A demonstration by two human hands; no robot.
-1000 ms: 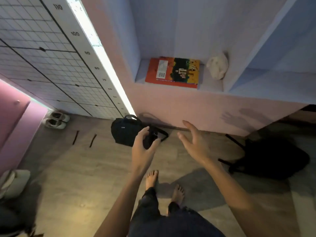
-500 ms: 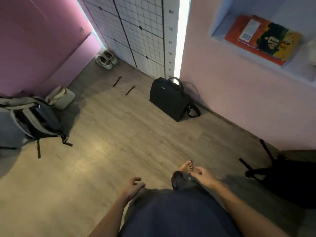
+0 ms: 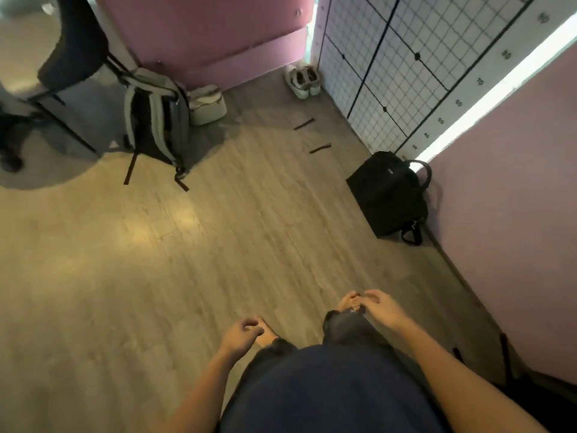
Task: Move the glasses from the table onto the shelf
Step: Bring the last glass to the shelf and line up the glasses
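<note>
No glasses, table or shelf are in view; I look down at a wooden floor. My left hand (image 3: 242,334) hangs low beside my left leg with its fingers loosely curled and nothing in it. My right hand (image 3: 382,307) hangs by my right leg, fingers loosely bent and apart, also holding nothing. My bare feet show just beyond the hands.
A black bag (image 3: 388,193) stands against the pink wall on the right. A grey backpack (image 3: 154,115) and a white pouch (image 3: 207,103) lie at the far left beside a dark chair (image 3: 73,46). White shoes (image 3: 303,79) sit by the gridded panel (image 3: 390,67).
The view has swung left, away from the shelf with the orange book. Both hands have dropped from chest height to my sides.
</note>
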